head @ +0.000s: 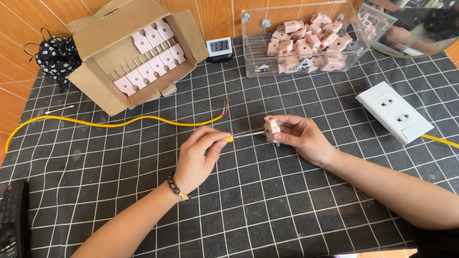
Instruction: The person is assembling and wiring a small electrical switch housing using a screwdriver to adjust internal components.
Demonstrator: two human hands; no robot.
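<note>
My right hand (pixel 302 138) pinches a small pink plug (pixel 272 128) just above the black gridded mat. My left hand (pixel 200 155) grips a yellow-handled screwdriver (pixel 229 139), whose thin metal shaft (pixel 248 134) points right and reaches the plug's side. A beaded bracelet (pixel 176 187) is on my left wrist. A yellow cable (pixel 119 123) with bared red wire ends (pixel 224 109) lies on the mat just behind my left hand, touching neither hand.
An open cardboard box (pixel 100 71) of pink plugs stands at back left. A clear plastic bin (pixel 253 52) of more plugs is at back right. A white wall socket (pixel 394 112), small digital clock (pixel 219 47), remote (pixel 13 217), and round mirror (pixel 416 24) are around.
</note>
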